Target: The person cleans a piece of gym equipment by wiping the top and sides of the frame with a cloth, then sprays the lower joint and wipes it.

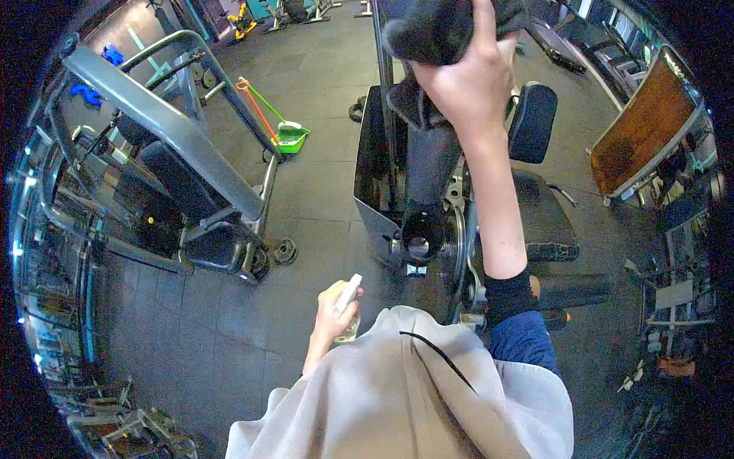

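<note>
Head view, the single camera, looking forward and down in a gym.

Left hand (327, 315): low, just left of the torso. Fingers wrapped around a spray bottle (349, 294), with a white spray head uppermost and pale yellowish liquid visible below the grip. Bottle tilted, held above the dark tiled floor (306, 214).

Right hand (475, 84): arm extended forward, at top of view. Hand lies over a black cloth (428, 34), which spreads out to its left at the upper part of a black exercise machine (432, 164). Most fingers hidden; cannot tell whether they grip the cloth or lie spread on it.

Around the right arm: a black pad (533, 122) stands just right of the forearm. Black cuff (508, 297) and navy sleeve (524, 342) on that arm. Pale grey garment (367, 390) fills the lower centre, with a black cord (440, 356) across it.

Further out: grey-framed weight machine (164, 130) at left; green dustpan (292, 139) on the floor near it, with an orange handle (258, 111) beside a green one. At right, a tilted brown panel (650, 126) in a pale frame.
</note>
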Demonstrator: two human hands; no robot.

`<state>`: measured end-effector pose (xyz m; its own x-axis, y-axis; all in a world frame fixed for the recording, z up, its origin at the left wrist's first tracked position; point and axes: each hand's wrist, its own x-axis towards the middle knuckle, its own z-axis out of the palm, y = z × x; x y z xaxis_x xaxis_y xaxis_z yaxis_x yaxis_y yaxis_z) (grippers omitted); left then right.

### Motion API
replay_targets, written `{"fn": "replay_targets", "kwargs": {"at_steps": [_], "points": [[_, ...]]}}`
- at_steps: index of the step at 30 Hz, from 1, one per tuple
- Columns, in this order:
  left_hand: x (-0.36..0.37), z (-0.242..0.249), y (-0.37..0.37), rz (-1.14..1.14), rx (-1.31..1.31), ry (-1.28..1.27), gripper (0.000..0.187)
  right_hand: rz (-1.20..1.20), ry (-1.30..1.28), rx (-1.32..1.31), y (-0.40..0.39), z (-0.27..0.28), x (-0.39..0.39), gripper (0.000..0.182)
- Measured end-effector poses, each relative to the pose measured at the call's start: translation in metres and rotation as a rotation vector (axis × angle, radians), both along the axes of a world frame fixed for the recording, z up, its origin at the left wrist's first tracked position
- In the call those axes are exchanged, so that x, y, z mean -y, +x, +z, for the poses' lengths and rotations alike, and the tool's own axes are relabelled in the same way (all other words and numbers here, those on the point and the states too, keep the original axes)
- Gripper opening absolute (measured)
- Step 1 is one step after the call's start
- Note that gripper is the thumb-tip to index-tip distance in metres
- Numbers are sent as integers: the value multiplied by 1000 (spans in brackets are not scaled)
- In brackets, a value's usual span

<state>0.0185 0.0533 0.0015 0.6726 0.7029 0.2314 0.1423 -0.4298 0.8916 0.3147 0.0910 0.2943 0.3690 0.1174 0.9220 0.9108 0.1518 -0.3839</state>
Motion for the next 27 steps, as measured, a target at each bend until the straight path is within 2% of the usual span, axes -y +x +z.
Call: {"fn": "replay_targets", "kwargs": {"at_steps": [1,3,5,8,11,12,15,17,21,23,25,27], "points": [[2,2,-1,2,-28,-51,23,-201,-107,59,-11,6,7,78],[5,8,0,8,-79,-144,26,-222,-38,95,-4,-17,-1,112],[6,10,2,17,-63,-163,26,-291,-39,255,-10,-46,-2,105],[12,13,3,18,-71,-215,26,-390,-241,316,-13,-99,5,103],[11,8,2,-4,-60,-147,27,-179,-424,184,-16,-169,20,101],[11,6,1,-15,-53,-106,27,-229,-531,183,-18,-201,25,97],[10,3,-4,-2,-63,-86,27,-237,-736,100,-27,-277,40,60],[8,4,-6,-6,-10,-36,25,-342,-748,111,-29,-298,41,56],[11,16,-9,2,-21,-50,24,-246,-527,124,-12,-257,27,57],[8,10,-15,23,-14,-14,24,-299,-306,255,-8,-210,21,59],[11,9,-17,43,-5,-23,24,-188,-301,260,0,-154,18,62],[15,15,-18,58,10,-59,24,-209,-164,323,6,-92,14,62]]}}
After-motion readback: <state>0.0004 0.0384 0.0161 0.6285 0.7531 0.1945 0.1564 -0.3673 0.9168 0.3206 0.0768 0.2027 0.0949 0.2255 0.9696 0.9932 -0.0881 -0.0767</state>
